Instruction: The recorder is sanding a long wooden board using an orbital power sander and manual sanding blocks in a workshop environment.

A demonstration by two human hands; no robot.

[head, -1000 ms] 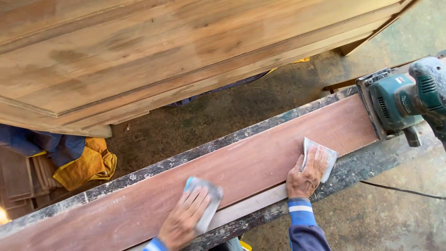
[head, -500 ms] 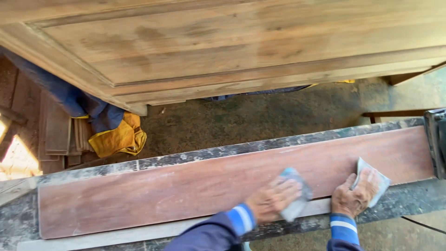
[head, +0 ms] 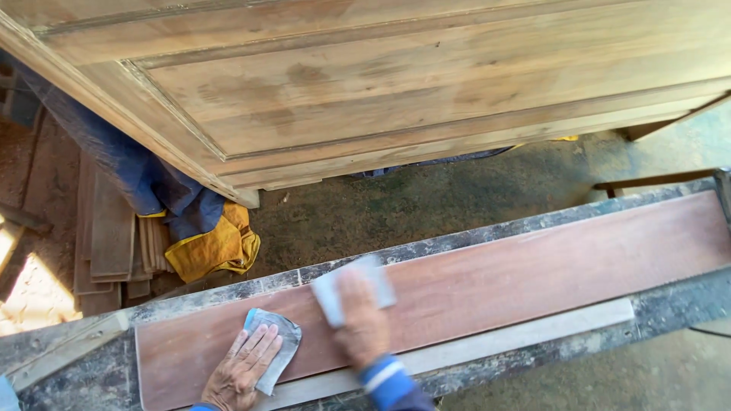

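Observation:
A long reddish-brown plank (head: 518, 274) lies along a worn, paint-flecked bench (head: 472, 237). My left hand (head: 242, 369) lies flat near the plank's left end, fingers spread, and presses a grey sandpaper sheet (head: 276, 335) onto the wood. My right hand (head: 364, 329) is just to its right, blurred by motion. It holds a second grey sandpaper piece (head: 352, 288) against the plank's middle. A blue sleeve with a white cuff (head: 384, 377) covers the right wrist.
A pale thin strip (head: 518, 342) lies along the plank's near edge. A large wooden door panel (head: 396, 84) leans beyond the bench. On the dirt floor at the left are blue and yellow cloths (head: 205, 243) and stacked boards (head: 110, 236).
Both hands have slid left along the plank with their sandpaper. The view has shifted left too, and the green power tool at the right end is out of view.

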